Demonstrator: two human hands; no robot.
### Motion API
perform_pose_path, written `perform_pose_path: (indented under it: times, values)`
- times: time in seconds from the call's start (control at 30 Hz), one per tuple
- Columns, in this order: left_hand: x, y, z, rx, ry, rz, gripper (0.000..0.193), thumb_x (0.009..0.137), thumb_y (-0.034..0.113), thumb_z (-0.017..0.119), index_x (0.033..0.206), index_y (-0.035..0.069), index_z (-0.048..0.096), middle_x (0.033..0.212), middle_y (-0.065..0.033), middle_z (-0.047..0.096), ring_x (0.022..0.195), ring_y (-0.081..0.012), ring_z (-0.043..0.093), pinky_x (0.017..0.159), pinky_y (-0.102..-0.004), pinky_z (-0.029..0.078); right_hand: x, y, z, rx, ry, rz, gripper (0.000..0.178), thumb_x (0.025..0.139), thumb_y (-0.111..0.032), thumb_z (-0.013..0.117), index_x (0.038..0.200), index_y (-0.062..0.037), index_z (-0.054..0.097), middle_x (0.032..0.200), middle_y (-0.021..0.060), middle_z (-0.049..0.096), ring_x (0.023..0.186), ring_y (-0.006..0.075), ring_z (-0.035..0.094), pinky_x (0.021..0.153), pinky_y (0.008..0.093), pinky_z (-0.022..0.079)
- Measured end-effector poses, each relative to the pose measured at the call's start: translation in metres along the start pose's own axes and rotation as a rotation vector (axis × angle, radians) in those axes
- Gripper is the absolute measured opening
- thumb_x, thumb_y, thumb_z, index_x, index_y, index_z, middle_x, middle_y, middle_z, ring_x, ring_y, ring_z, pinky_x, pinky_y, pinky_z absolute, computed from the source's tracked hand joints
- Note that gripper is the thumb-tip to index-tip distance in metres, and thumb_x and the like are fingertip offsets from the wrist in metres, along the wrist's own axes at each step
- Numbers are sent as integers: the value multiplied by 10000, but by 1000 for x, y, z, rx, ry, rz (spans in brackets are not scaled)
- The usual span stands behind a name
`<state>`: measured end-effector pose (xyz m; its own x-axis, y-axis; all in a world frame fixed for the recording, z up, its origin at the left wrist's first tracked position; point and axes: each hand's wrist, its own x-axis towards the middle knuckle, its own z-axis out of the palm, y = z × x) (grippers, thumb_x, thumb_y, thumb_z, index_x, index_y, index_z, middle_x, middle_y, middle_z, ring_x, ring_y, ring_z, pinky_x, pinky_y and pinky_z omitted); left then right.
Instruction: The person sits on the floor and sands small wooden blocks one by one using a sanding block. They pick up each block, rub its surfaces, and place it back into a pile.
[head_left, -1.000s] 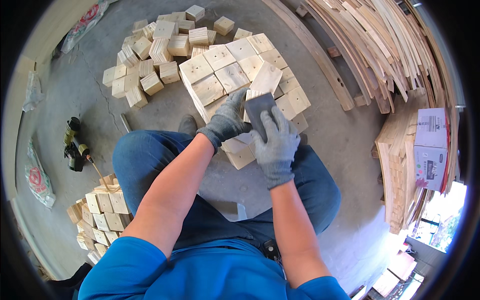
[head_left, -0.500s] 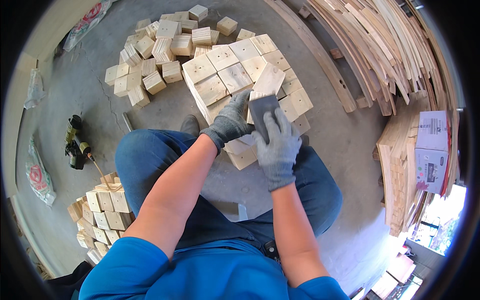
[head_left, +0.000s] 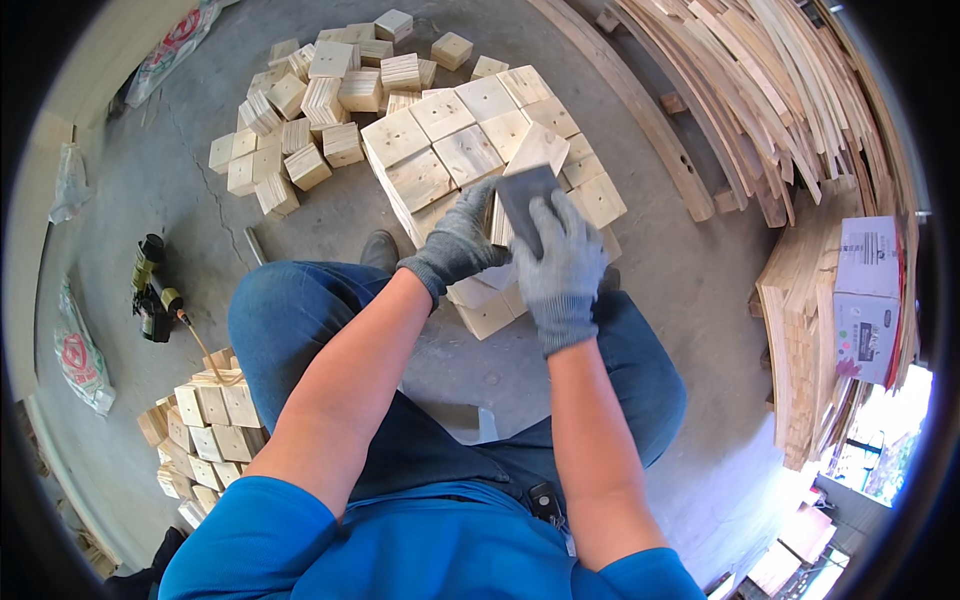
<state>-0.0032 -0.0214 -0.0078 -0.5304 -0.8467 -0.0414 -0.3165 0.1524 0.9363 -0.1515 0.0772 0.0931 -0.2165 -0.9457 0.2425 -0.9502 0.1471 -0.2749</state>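
In a grey knit glove, my left hand [head_left: 462, 238] is closed around the left side of a pale wooden block [head_left: 540, 148], held tilted above a stack of similar blocks [head_left: 408, 182]. My right hand [head_left: 562, 262], gloved as well, grips a dark grey rectangular sanding block [head_left: 524, 200], its fingers bent over the top. The sanding block lies against the near face of the wooden block and hides much of it. The stacked blocks sit close together between my knees, most with a small dark mark on the upper face.
Loose wooden blocks [head_left: 325, 100] lie heaped beyond the stack. More blocks [head_left: 215, 415] are piled by my left knee, near a green and black power tool [head_left: 150, 290]. Long boards [head_left: 740, 90] line the right side, with a cardboard box [head_left: 866, 300] on lumber.
My right hand and the sanding block have slid a little up and away from me along the wooden block. My left hand stays nearly still.
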Motion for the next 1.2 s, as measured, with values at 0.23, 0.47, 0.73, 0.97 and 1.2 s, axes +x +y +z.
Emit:
perform_pose_path:
  times: [0.23, 0.47, 0.73, 0.97, 1.2]
  values:
    - [2, -2, 3, -46, -3, 7, 1187, 664, 351, 1022, 1639, 94, 396, 1581, -218, 527, 1466, -370, 530, 1227, -422, 446, 52, -1, 8, -21, -53, 77, 575, 876, -339, 836, 1419, -210, 700, 1578, 68, 576, 1305, 399, 594, 1068, 590, 468]
    - [-2, 9, -2, 42, -31, -31, 1210, 655, 357, 1016, 1659, 176, 365, 1577, -237, 514, 1467, -400, 527, 1220, -445, 464, -39, -10, -14, -64, -44, 47, 632, 832, -288, 886, 1422, -154, 704, 1572, 125, 580, 1362, 410, 556, 1144, 555, 426]
    - [3, 12, 2, -4, -12, -10, 1139, 694, 444, 1010, 1606, 95, 425, 1531, -228, 555, 1434, -382, 552, 1203, -436, 467, -87, -4, -24, 8, 2, -12, 646, 810, -292, 890, 1422, -198, 704, 1568, 134, 580, 1354, 422, 546, 1097, 598, 421]
    - [-2, 13, -5, -17, -24, -30, 1195, 654, 363, 1022, 1633, 85, 396, 1553, -240, 539, 1453, -405, 537, 1215, -438, 460, -22, -1, -6, -20, -1, 9, 623, 816, -293, 883, 1409, -220, 710, 1565, 73, 587, 1348, 399, 571, 1079, 585, 453]
    - [1, 6, 2, -8, -4, -29, 1186, 672, 291, 1025, 1650, 71, 392, 1589, -177, 541, 1489, -301, 510, 1248, -374, 411, 54, 6, 3, -26, -70, 86, 590, 860, -317, 863, 1419, -222, 699, 1569, 63, 583, 1308, 396, 605, 1078, 577, 472]
